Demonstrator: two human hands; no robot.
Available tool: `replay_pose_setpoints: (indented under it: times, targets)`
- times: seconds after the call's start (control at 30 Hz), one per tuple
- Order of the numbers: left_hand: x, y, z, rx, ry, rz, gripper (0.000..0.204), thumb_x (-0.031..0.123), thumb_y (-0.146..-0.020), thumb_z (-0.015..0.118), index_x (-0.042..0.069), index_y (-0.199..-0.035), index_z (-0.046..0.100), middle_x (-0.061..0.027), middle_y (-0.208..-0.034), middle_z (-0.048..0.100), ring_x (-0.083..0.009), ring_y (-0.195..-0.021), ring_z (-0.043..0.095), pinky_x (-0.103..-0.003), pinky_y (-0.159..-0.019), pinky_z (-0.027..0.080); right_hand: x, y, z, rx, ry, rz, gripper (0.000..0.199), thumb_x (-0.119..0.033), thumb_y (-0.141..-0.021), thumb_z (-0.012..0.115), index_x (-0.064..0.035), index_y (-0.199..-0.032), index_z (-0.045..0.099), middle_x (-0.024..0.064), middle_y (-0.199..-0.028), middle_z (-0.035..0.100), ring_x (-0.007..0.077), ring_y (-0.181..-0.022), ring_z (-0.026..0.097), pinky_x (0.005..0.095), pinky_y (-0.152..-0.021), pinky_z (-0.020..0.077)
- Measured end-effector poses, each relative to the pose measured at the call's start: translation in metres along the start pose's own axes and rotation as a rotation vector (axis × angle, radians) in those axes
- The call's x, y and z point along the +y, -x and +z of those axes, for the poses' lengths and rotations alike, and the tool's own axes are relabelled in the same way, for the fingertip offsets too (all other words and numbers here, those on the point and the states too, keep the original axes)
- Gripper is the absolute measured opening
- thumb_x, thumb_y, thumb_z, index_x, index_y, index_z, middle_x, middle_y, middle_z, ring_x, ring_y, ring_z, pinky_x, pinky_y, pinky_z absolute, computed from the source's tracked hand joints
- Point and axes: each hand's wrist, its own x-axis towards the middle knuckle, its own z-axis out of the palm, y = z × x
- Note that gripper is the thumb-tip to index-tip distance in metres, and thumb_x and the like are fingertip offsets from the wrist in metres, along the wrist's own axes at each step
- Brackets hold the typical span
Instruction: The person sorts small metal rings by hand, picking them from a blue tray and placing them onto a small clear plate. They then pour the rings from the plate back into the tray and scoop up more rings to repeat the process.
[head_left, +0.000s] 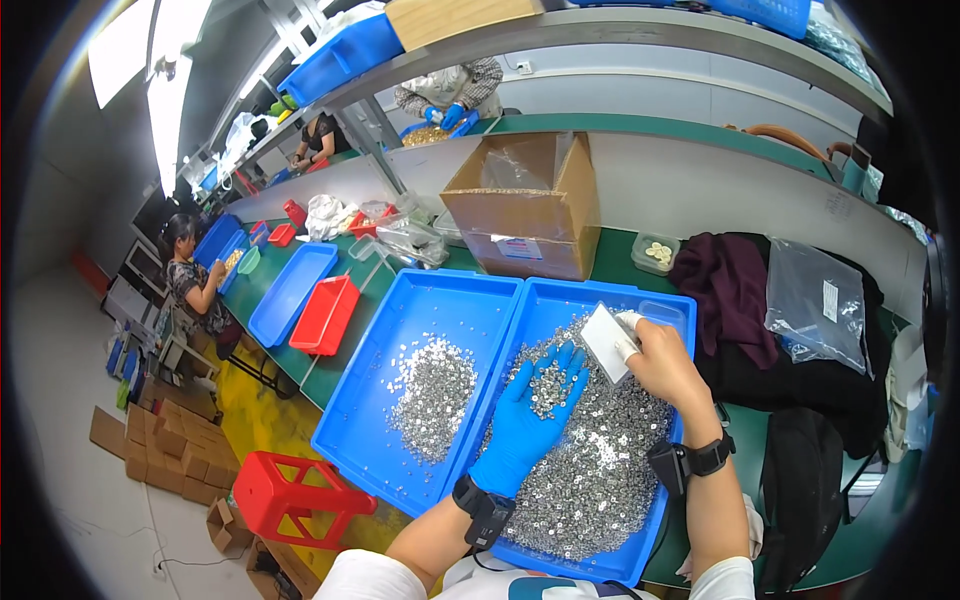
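Observation:
My left hand (520,430), in a blue glove, lies palm up over the right blue tray (545,305), fingers extended. A small heap of little silvery metal parts (548,390) rests on its palm. My right hand (665,362), bare but for white coverings on some fingertips, grips a flat white rectangular piece (604,342), tilted just beside the left fingertips. Below both hands a thick layer of the same metal parts (590,490) spreads across the right tray. The left blue tray (415,305) bears a smaller pile of metal parts (432,400).
Behind the trays stand an open cardboard box (530,220) and a clear tub with pale round pieces (655,252). Dark clothing (715,290) and a plastic bag (818,305) lie right. A red bin (325,315) and red stool (290,500) are left. Other people work farther off.

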Motion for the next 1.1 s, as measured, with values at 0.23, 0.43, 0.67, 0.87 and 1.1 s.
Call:
replay_pose_setpoints:
  times: [0.23,0.43,0.67,0.87,1.1]
  targets:
    - [0.014,-0.005,-0.008,0.298,-0.087,0.126,0.035,0.014,-0.099,0.044,-0.004,-0.130,0.044,-0.0214,-0.131,0.048,-0.0294,-0.121,0.050,-0.039,-0.102,0.046,-0.031,0.007,-0.003,0.079,-0.050,-0.100,0.035,-0.008,-0.082,0.060,0.0029,-0.115,0.059,0.0173,-0.085,0.061,0.0255,-0.067,0.057,0.0352,-0.065,0.0458]
    - [0.023,0.001,-0.003,-0.060,0.308,-0.105,0.038,0.016,-0.099,0.043,-0.003,-0.132,0.042,-0.0214,-0.133,0.047,-0.0310,-0.125,0.047,-0.041,-0.105,0.043,-0.034,0.006,-0.006,0.077,-0.066,-0.062,0.034,-0.007,-0.083,0.060,0.0028,-0.116,0.059,0.0154,-0.088,0.062,0.0220,-0.069,0.058,0.0327,-0.065,0.0468]
    - [0.012,0.006,0.012,-0.021,0.270,-0.041,0.047,0.023,-0.099,0.036,-0.001,-0.140,0.034,-0.0184,-0.147,0.032,-0.0310,-0.138,0.028,-0.046,-0.115,0.024,-0.035,0.007,-0.010,0.165,-0.147,-0.049,0.031,-0.005,-0.084,0.059,0.0036,-0.114,0.059,0.0123,-0.090,0.063,0.0169,-0.073,0.059,0.0286,-0.069,0.0478]
    - [0.007,0.012,0.020,-0.089,0.197,-0.062,0.051,0.025,-0.098,0.038,0.000,-0.142,0.032,-0.0180,-0.147,0.032,-0.0289,-0.136,0.031,-0.045,-0.115,0.023,-0.046,0.014,-0.021,0.317,-0.348,-0.139,0.023,-0.007,-0.083,0.061,0.0027,-0.104,0.062,0.0154,-0.089,0.064,0.0243,-0.079,0.063,0.0318,-0.071,0.0483]
    - [0.017,0.017,0.005,-0.251,0.136,-0.097,0.051,0.026,-0.099,0.037,0.002,-0.143,0.031,-0.0161,-0.146,0.034,-0.0261,-0.134,0.034,-0.040,-0.115,0.023,-0.067,0.018,-0.003,0.177,-0.287,-0.262,0.023,-0.010,-0.083,0.064,0.0020,-0.102,0.063,0.0139,-0.087,0.065,0.0228,-0.078,0.064,0.0304,-0.071,0.0483]
